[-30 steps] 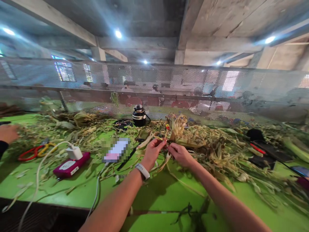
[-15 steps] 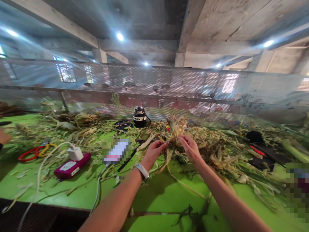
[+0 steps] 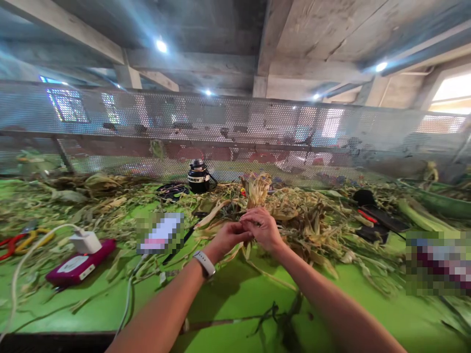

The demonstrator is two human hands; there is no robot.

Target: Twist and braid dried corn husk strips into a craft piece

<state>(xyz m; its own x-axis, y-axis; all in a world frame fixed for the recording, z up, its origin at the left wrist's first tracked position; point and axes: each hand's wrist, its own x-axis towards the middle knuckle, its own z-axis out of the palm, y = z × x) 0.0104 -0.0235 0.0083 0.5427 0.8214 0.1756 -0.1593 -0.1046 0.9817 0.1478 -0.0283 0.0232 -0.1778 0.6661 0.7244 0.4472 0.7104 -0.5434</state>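
Note:
A bunch of dried corn husks [image 3: 257,189] stands upright between my hands, its frayed pale tops fanning out above them. My left hand [image 3: 233,236], with a white watch band on the wrist, pinches at the bunch's lower part. Across it lies my right hand [image 3: 263,228], its fingers curled around the front of the bunch. The two hands touch, so the fingertips and the neck of the bunch are partly hidden. Husk strips hang below the fingers. A heap of loose dried husks [image 3: 309,223] spreads to the right.
On the green table [image 3: 228,294], a phone [image 3: 162,233] and a purple power strip [image 3: 81,264] with a plugged-in charger lie left. Scissors [image 3: 27,240] rest farther left. A black jug [image 3: 198,176] stands at the back before a perforated metal screen [image 3: 228,127].
My right hand has moved across to meet the left, and its fingers now wrap over the bunch's front. The view has turned slightly right.

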